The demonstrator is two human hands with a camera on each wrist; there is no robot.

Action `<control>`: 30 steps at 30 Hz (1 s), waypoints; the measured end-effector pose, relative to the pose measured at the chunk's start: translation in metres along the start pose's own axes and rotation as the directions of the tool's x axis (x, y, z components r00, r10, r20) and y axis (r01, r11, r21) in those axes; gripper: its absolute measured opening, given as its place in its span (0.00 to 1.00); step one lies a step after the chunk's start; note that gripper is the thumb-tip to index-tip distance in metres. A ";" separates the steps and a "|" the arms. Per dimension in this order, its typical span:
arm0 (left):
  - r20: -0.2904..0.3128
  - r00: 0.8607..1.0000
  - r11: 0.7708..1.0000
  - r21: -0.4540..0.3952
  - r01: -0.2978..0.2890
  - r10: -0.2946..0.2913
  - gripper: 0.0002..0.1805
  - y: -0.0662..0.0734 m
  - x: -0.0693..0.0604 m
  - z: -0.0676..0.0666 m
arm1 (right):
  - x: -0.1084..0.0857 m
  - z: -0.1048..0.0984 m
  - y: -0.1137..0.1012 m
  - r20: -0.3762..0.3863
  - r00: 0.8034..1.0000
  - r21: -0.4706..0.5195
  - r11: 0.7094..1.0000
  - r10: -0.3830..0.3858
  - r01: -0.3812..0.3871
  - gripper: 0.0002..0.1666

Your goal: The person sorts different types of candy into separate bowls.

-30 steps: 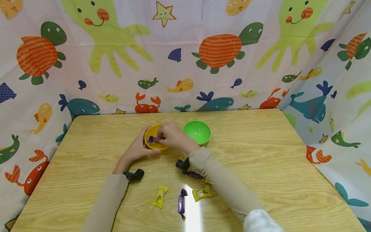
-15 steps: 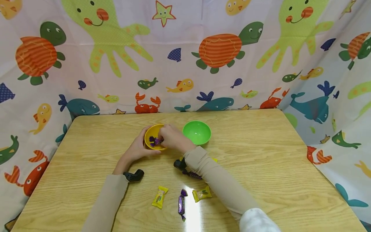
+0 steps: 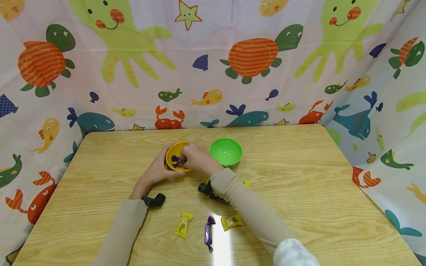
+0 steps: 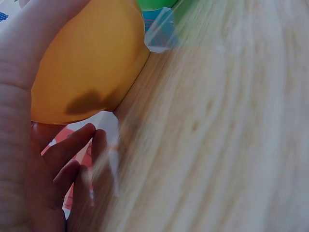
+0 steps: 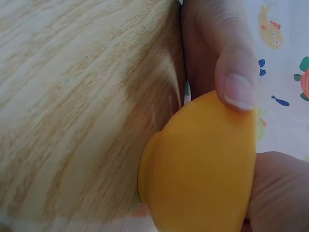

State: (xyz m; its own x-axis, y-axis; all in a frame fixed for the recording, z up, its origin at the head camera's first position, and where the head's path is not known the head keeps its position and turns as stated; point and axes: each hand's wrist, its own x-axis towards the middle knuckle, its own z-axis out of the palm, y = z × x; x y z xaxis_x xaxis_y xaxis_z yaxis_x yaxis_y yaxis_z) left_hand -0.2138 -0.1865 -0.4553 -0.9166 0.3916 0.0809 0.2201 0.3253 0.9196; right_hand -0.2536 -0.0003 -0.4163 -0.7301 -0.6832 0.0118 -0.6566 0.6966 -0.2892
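In the head view my left hand (image 3: 155,170) holds an orange bowl (image 3: 173,149) from the left, thumb at the near side and fingers around the far side. The left wrist view shows the outside of this orange bowl (image 4: 99,58) close to the thumb. My right hand (image 3: 199,159) reaches into the bowl from the right with curled fingers. At its fingers are purple-wrapped candies (image 3: 179,161), apparently two, their twisted ends pointing left. The fingertips are largely hidden, but they seem to pinch one candy. In the right wrist view the orange bowl (image 5: 203,164) hides most of the right hand (image 5: 282,191).
A green bowl (image 3: 226,152) stands just right of the orange one. Nearer lie a yellow candy (image 3: 183,225), a purple candy (image 3: 208,234) and another yellow candy (image 3: 232,222). More candies are partly covered by the right forearm. A patterned curtain (image 3: 213,74) hangs behind the wooden table (image 3: 299,159).
My right hand has lowered the purple candy deeper into the orange bowl, then stayed nearly still. The left hand has kept its hold on the bowl.
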 end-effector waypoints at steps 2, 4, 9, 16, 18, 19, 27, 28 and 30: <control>0.000 1.000 1.000 0.002 0.006 -0.006 0.58 0.001 0.000 0.000 | 0.000 0.000 0.000 -0.005 1.000 0.008 1.000 0.000 0.000 0.02; 0.001 1.000 1.000 0.004 0.010 -0.010 0.58 0.001 0.000 0.000 | 0.000 -0.001 0.000 -0.010 1.000 0.016 1.000 -0.003 0.003 0.02; -0.002 1.000 1.000 0.006 0.012 -0.012 0.57 0.002 -0.001 0.000 | -0.004 -0.010 0.000 -0.025 1.000 0.044 0.999 -0.012 0.013 0.06; 0.007 1.000 1.000 -0.015 0.013 -0.013 0.57 0.002 0.000 0.001 | -0.021 -0.031 0.004 -0.058 0.998 0.138 0.990 0.014 -0.006 0.10; 0.007 1.000 1.000 -0.023 0.012 -0.012 0.57 0.002 0.000 0.000 | -0.027 -0.037 0.006 -0.065 0.998 0.155 0.988 0.007 0.004 0.11; 0.008 1.000 1.000 -0.023 0.013 -0.012 0.57 0.002 0.000 0.000 | -0.031 -0.040 0.006 -0.071 0.997 0.166 0.986 0.002 0.009 0.11; 0.005 1.000 1.000 0.002 0.017 -0.017 0.57 0.003 -0.001 0.001 | -0.067 -0.057 0.009 -0.199 0.979 0.251 0.964 -0.043 0.093 0.08; 0.004 1.000 1.000 0.004 0.016 -0.016 0.57 0.004 -0.001 0.001 | -0.072 -0.059 0.010 -0.219 0.975 0.251 0.963 -0.042 0.098 0.08; 0.000 1.000 1.000 0.008 0.019 -0.019 0.57 0.004 -0.001 0.002 | -0.083 -0.062 0.010 -0.241 0.970 0.255 0.962 -0.031 0.094 0.08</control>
State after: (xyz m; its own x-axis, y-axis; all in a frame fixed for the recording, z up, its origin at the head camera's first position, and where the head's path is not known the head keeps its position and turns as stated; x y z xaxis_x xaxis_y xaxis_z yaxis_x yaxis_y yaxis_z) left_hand -0.2119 -0.1840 -0.4524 -0.9205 0.3855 0.0639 0.2057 0.3390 0.9180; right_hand -0.2109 0.0770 -0.3610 -0.7332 -0.6320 0.2509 -0.6525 0.5500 -0.5214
